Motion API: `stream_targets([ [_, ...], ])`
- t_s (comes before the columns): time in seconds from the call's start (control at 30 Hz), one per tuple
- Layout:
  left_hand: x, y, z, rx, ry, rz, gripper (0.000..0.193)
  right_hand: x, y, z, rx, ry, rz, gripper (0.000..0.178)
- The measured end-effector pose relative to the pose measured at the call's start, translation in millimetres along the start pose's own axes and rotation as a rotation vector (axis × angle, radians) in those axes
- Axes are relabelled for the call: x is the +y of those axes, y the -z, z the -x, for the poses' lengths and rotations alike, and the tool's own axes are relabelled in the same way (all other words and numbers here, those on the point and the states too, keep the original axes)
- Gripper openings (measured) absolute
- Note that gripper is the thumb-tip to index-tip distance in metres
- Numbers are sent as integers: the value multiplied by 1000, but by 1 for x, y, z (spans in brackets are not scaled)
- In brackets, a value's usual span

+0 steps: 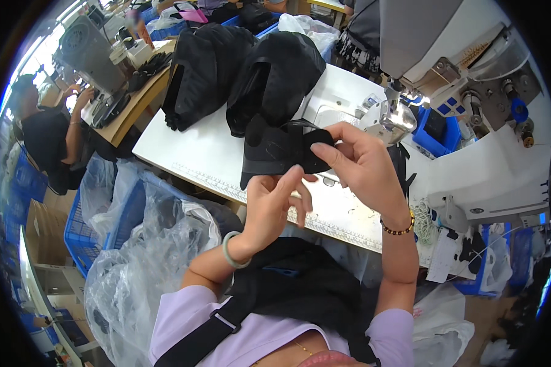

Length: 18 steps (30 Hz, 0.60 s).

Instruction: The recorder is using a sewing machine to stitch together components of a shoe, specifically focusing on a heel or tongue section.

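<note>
Both my hands are at a small black fabric piece (266, 151), held over the front part of the white sewing table (208, 156). It has a rounded flap on its right and a narrow band along its lower left; its exact kind is unclear. My right hand (367, 165) pinches the flap between thumb and fingers. At the lower edge, my left hand (272, 205) grips the piece with its thumb, the other fingers curled and partly hidden. Behind it on the table stand two bulky black sewn fabric items (205, 73), (281, 73), each with an open slit.
The sewing machine head (398, 119) is close to my right hand. A ruler strip (343, 235) runs along the table's front edge. Clear plastic bags (147, 275) and a blue basket (82, 235) stand at left. A person (49, 128) works at another machine beyond.
</note>
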State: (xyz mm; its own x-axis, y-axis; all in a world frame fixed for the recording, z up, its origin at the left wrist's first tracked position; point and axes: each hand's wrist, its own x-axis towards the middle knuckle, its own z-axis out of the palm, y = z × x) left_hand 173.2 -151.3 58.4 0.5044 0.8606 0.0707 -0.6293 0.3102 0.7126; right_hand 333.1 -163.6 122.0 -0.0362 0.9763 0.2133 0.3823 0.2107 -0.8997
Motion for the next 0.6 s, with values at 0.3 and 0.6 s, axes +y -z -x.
stream_targets([
  [0.3,-31,5,-10,20,-326,-149,15,0,-5,10,128,377,329,17],
  [0.6,-50,19,-11,81,-454,-157,13,18,-11,43,187,1134,1130,25],
])
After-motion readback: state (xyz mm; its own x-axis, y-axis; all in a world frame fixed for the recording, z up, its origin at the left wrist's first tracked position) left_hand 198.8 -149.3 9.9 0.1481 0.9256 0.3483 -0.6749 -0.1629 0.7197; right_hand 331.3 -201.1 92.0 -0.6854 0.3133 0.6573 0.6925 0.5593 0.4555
